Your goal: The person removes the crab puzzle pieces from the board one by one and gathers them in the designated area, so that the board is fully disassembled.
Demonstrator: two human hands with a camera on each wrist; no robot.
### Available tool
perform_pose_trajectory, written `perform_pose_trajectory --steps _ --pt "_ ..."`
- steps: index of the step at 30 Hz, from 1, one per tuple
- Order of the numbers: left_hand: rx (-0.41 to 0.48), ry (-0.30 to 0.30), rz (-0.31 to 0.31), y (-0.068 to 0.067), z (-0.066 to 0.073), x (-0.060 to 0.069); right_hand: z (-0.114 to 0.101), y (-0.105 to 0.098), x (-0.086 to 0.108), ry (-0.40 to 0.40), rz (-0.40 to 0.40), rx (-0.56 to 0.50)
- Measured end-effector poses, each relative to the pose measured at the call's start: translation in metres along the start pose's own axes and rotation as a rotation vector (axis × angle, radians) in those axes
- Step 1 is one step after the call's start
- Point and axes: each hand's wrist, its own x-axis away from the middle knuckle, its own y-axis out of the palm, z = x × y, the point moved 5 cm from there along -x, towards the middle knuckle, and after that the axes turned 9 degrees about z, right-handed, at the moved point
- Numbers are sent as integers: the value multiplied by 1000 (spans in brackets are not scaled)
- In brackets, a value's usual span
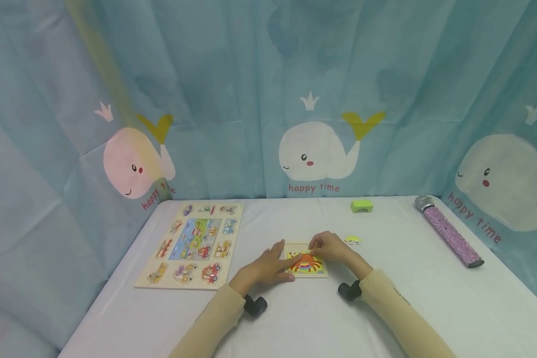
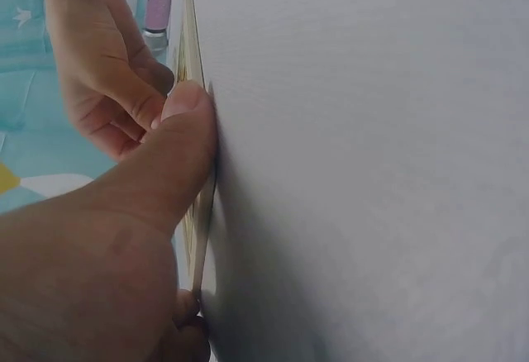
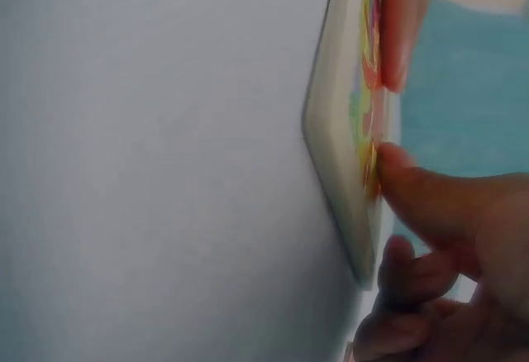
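Note:
A small wooden crab puzzle (image 1: 306,266) lies flat on the table, showing an orange crab with a rainbow band on yellow. My left hand (image 1: 268,266) rests on its left side with fingers spread, the forefinger reaching onto the crab. In the left wrist view the thumb (image 2: 192,118) lies along the near edge of the puzzle frame (image 2: 203,238). My right hand (image 1: 333,247) bends over the upper right part, thumb and forefinger pinching at a crab piece whose edges are hidden. The right wrist view shows its thumb (image 3: 405,176) against the picture surface (image 3: 370,130).
A large vehicle puzzle board (image 1: 161,271) lies at the left. Beyond the right hand are a small yellow-green car-shaped piece (image 1: 352,239) and a green arch block (image 1: 361,206). A glittery pink microphone (image 1: 452,233) lies at the right. Blue curtains (image 1: 232,149) surround the table.

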Motion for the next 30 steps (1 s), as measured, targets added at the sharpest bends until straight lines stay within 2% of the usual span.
perform_pose_trajectory --steps 5,17,24,30 --pt "5 5 -1 0 0 -1 -1 -2 0 -30 38 53" --pt "-8 29 3 0 0 0 -5 -1 5 -62 69 91" --pt "-8 34 6 -2 1 1 -8 -8 6 -4 145 24" --pt "-10 34 6 -3 3 2 2 -14 1 23 176 -16"
